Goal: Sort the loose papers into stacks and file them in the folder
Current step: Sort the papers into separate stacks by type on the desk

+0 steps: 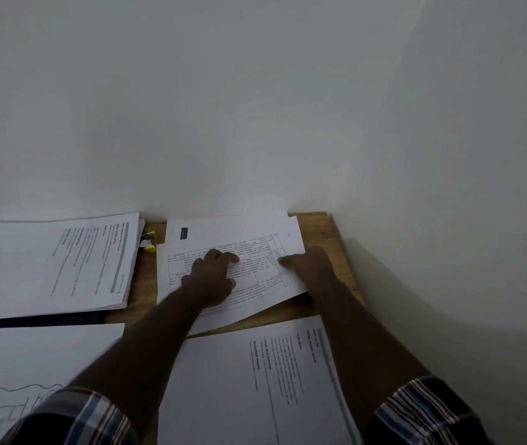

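Hands work a loose pile of printed sheets at the far right corner of a wooden desk point(326, 229), seen from the head camera, which takes in mostly pale wall point(255, 107) above the desktop. The left hand point(212, 277) lies palm down on the table-printed top sheet point(255, 252), fingers spread and nearly straight, pressing it flat; the right hand point(311, 268) sits at that pile's right edge, its fingertips on the paper, though whether it pinches the edge or merely touches it cannot be told from this angle. The pile's long axis runs roughly left to right, tilted slightly, its lines of print following that direction, and the sheets beneath are fanned out of square. To the left, well apart, a thicker stack of headed pages point(53, 264) rests with its long axis also left to right, its headings turned sideways and its header bar at its right end. A small yellow and black object point(149, 242), too small to identify, lies in the gap between the two, tucked against the stack. Nearer the person, another headed stack point(255, 380) lies below the right forearm, and a sheet with a faint line drawing point(31, 370) lies at lower left. A dark strip point(37, 319) shows between that sheet and the far stack. Plaid sleeves point(425, 412) cover both upper arms.
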